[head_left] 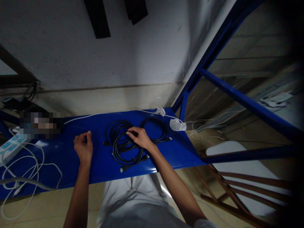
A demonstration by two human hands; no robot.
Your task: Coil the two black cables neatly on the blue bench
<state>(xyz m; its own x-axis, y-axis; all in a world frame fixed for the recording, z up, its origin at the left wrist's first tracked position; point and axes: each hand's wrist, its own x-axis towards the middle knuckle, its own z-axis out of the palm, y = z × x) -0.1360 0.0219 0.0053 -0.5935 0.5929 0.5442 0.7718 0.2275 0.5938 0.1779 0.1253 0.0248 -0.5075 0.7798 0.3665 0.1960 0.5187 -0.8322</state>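
Note:
Several black cables lie coiled on the blue table (101,175), with flat connectors showing at some of their ends. My right hand (140,138) pinches the upper part of the nearest coiled cable (115,156) between thumb and fingers. This loop overlaps other coils behind it, and another coiled cable (165,128) rests to its right. Left of the coils, my left hand (83,147) hovers over the table with fingers curled and thumb raised. Something tiny may be at its fingertips, too small to name.
A white power strip (9,148) and tangled white cords (39,164) occupy the table's left end. Crumpled white wrapping (178,124) sits at the right end, by a thin white cable. Blue frame bars (237,91) rise on the right, above a wooden chair (251,177).

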